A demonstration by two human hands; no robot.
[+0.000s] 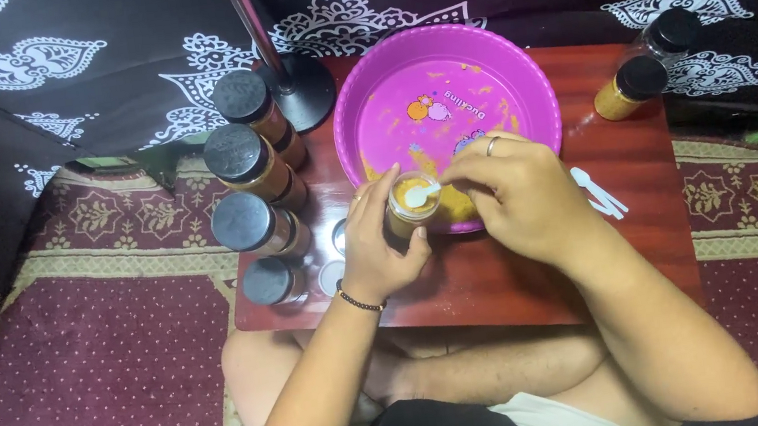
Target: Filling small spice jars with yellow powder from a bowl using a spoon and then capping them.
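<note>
A small open jar (409, 204) was gripped by the left hand (378, 247); a white spoon (421, 195) was pinched over it by the right hand (521, 195).

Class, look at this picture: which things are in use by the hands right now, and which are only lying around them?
In use:
- left hand holding open jar of yellow powder
- right hand holding white spoon at the jar's mouth
- pink bowl just behind

Lying about:
- four capped jars on the left
- two capped jars at the far right
- spare white spoons
- metal stand
</note>
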